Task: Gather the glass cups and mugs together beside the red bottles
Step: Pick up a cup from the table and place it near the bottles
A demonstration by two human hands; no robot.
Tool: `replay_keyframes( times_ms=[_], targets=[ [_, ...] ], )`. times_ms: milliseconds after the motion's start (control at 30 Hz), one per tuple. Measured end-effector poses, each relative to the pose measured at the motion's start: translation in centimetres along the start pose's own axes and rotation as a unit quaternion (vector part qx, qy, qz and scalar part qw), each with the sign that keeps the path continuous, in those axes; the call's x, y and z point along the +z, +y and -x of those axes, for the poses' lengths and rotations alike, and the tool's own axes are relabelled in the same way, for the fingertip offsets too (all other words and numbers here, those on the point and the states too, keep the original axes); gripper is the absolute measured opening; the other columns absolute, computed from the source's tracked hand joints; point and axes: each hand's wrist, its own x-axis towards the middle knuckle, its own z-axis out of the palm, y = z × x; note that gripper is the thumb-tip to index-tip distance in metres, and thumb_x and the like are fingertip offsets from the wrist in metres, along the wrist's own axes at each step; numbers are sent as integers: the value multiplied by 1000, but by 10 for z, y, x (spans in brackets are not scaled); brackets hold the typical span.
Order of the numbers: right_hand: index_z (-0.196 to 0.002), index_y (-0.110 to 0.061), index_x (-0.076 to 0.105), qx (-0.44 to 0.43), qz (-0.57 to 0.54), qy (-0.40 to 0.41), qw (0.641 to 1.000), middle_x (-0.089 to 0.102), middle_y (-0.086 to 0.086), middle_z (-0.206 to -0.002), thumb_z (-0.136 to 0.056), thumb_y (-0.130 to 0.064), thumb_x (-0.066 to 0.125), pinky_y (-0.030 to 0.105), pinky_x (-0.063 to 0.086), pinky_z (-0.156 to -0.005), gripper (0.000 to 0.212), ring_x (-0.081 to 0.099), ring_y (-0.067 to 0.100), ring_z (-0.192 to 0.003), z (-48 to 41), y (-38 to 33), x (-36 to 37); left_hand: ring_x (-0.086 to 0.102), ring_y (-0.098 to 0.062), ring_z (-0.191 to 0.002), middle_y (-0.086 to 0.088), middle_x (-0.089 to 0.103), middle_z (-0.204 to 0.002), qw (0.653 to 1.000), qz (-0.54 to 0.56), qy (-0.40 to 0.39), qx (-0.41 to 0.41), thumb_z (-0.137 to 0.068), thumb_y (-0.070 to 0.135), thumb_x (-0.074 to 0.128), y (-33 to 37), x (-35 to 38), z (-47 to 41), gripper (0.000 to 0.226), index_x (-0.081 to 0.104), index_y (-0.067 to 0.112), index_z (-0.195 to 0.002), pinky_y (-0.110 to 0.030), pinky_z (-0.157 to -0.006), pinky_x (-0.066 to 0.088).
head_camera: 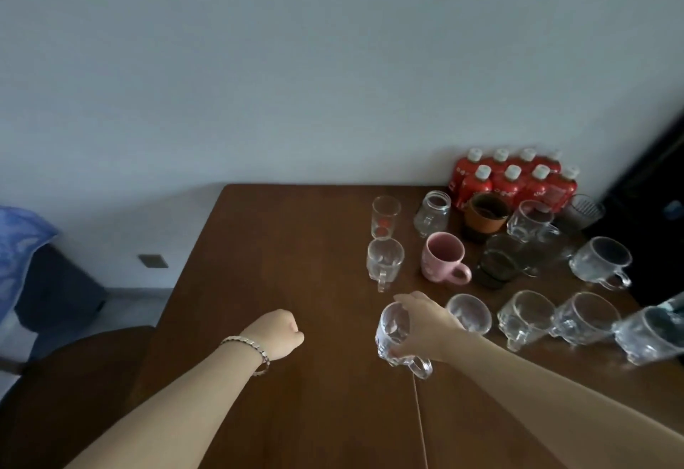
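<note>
Broadly, a brown table [296,246] with glassware spread in loose rows over its right half, in front of the red bottles [512,183]. Eight white caps countable there, all in one wrapped pack at the far right corner against the wall.

Then the count, by eye:
- about eight clear handled glass mugs [525,315], some overlapping and hard to separate
- one jar-shaped mug [432,213]
- one tall tumbler [385,216] with a red print
- two dark smoky glasses [498,261]
- one cup in a brown sleeve [485,216]
- one pink mug [442,261]

Nearest, the held mug [392,335]: tilted, at the front left edge of the group, well apart from the bottles. Unclear whether clear of the tabletop.

- **Right hand** [422,324]: clasped over its rim and side from above, handle left free and pointing toward the viewer.
- **Left hand** [285,333]: curled into a fist, nothing in it.

Probably thick-walled, so weighty for its size, rigid and slick. Likely to chip if knocked against a neighbour. Better taken by the handle or round the body, and set down gently into a gap.
</note>
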Motion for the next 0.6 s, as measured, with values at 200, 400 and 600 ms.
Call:
replay_keyframes(
  times_ms=[200,400,600],
  targets=[
    [-148,-21,27,-8,20,-7,1000,39,-3,-143,-71,-39,76,31,47,-96,93,47,18,-127,20,36,10,43,-20,-76,-2,47,-86,999,-31,-5,-27,-91,23,46,23,44,28,11,45,16,-82,-28,-70,34],
    [-143,-18,34,0,20,4,1000,42,1,-139,-70,-37,76,33,47,-97,87,47,20,-126,1,31,19,45,-20,-75,-1,48,-84,998,-20,-14,-51,-91,25,46,26,60,43,12,45,18,-82,-27,-68,35],
    [-133,-17,43,50,-27,36,998,45,1,-131,-71,-30,76,32,48,-86,72,49,21,-121,-20,17,36,40,-19,-74,0,43,-85,998,-36,-9,-49,-90,26,46,9,51,43,30,33,28,-64,-24,-58,30]
  ],
)
